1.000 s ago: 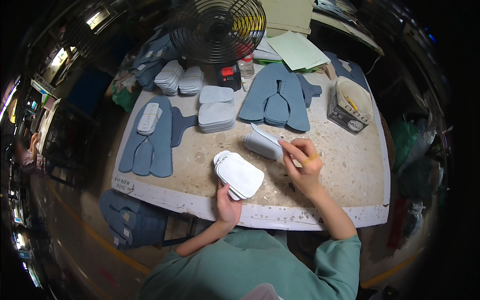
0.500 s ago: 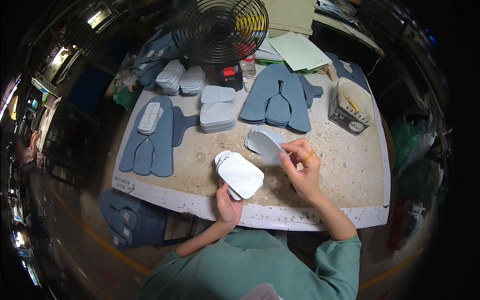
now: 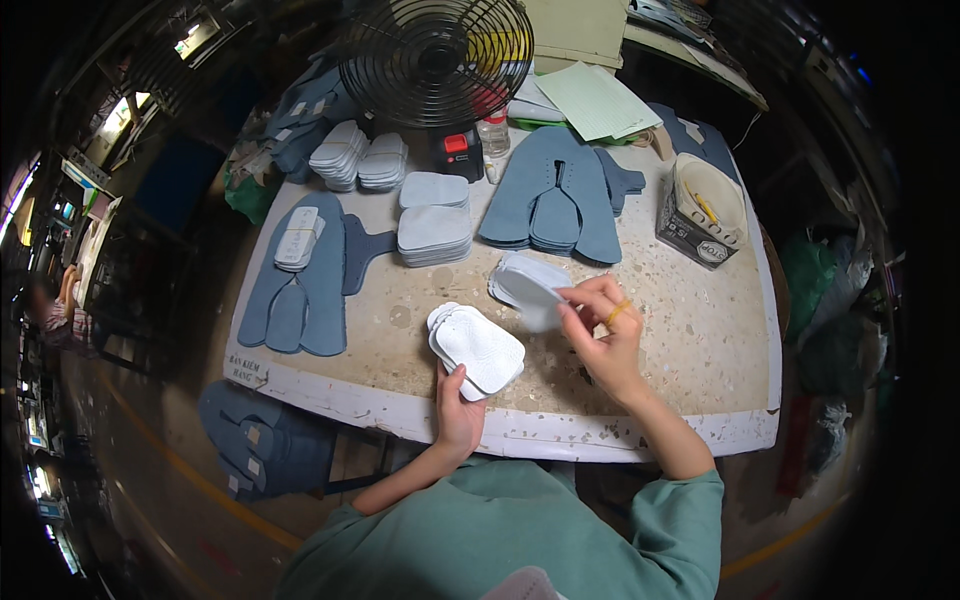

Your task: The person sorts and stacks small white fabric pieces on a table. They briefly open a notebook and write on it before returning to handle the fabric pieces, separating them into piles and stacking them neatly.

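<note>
In my left hand (image 3: 460, 415) is a small fanned stack of white grained leather pieces (image 3: 483, 345) with rounded corners, held above the table near its front edge. The thumb presses on the near edge of the stack, and the fingers are mostly hidden beneath it. To the right, my right hand (image 3: 608, 340) pinches the edge of one thin pale grey piece (image 3: 538, 305) between thumb and fingers, with a yellow ring-like band on one finger. This piece hangs tilted over a low pile of similar pieces (image 3: 503, 284), partly covering it.
Blue-grey shoe-upper-like cut pieces (image 3: 590, 215) are stacked beyond my right hand, others (image 3: 262, 290) at the left. Pale stacks (image 3: 436, 238) stand between them. A black fan (image 3: 440, 62) rises at the back. At right is a box (image 3: 695, 232) with a white liner.
The piece in my right hand has tipped slightly lower; that hand has barely moved. My left thumb has shifted onto the stack's edge, and the stack's top piece lies a little differently.
</note>
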Demonstrator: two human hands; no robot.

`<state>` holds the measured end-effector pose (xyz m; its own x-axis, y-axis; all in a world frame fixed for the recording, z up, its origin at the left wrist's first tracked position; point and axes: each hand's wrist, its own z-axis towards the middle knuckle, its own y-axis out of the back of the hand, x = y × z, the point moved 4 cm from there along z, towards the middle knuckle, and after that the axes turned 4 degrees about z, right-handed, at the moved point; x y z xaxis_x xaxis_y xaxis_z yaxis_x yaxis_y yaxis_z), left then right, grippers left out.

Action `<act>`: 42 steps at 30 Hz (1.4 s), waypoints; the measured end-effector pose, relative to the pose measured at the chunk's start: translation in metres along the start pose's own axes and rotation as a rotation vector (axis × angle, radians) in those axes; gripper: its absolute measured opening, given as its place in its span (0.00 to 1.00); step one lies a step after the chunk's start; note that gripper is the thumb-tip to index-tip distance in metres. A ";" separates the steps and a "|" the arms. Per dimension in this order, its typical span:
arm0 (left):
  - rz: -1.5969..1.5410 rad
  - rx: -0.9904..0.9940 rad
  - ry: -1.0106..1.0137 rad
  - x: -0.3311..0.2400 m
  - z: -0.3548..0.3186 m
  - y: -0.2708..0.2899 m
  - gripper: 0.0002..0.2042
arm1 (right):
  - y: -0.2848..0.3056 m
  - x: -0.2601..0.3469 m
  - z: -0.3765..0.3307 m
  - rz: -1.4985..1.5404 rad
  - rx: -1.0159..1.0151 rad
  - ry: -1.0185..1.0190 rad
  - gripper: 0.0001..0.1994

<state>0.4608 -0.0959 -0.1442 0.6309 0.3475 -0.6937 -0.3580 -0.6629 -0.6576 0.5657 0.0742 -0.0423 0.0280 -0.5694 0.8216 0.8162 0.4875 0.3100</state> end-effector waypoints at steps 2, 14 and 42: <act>-0.064 0.016 0.026 0.001 0.001 0.002 0.26 | 0.000 0.006 0.002 -0.282 -0.049 0.210 0.10; 0.045 0.032 -0.020 -0.003 0.000 -0.005 0.28 | -0.020 -0.011 -0.011 0.282 0.306 -0.284 0.10; 0.074 0.049 0.046 0.000 -0.001 0.001 0.30 | 0.010 -0.012 0.010 -0.145 -0.004 0.147 0.06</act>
<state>0.4607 -0.0969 -0.1444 0.6322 0.2670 -0.7274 -0.4370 -0.6523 -0.6193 0.5680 0.0927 -0.0441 -0.0065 -0.7242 0.6895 0.8203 0.3905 0.4179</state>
